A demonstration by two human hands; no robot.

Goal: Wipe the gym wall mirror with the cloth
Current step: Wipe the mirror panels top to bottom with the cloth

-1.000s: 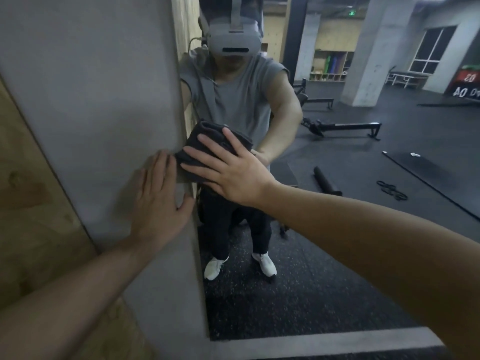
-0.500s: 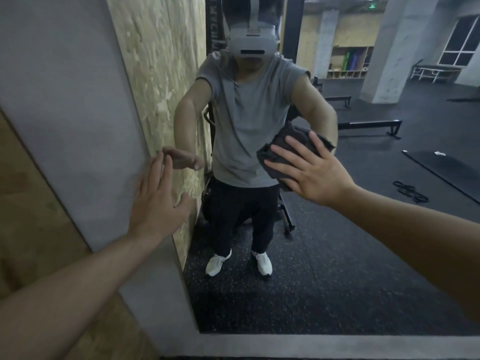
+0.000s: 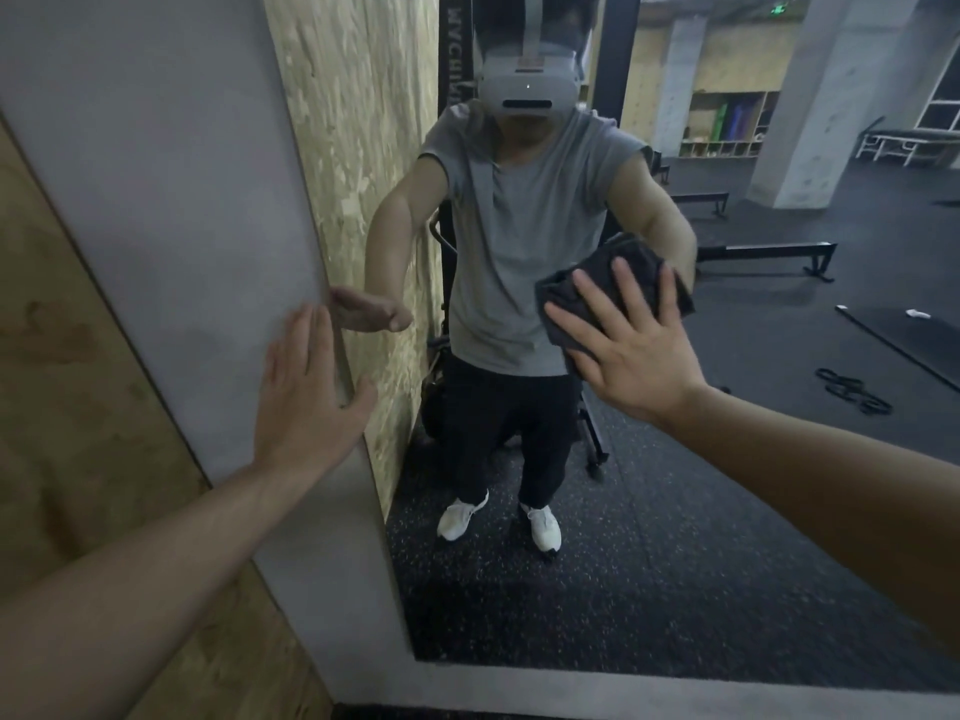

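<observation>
- Meanwhile, the cloth point(image 3: 618, 288) has been swept right across the mirror point(image 3: 727, 511) from its left edge, pressed under the flat right hand point(image 3: 631, 350).
- Fresh glass is being covered; the left hand point(image 3: 306, 392) stays flat on the grey frame point(image 3: 182, 226).

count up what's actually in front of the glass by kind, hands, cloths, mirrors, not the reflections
hands: 2, left hand flat on the grey wall, right hand pressing the cloth
cloths: 1, dark cloth against the glass
mirrors: 1, mirror
total: 4
</observation>
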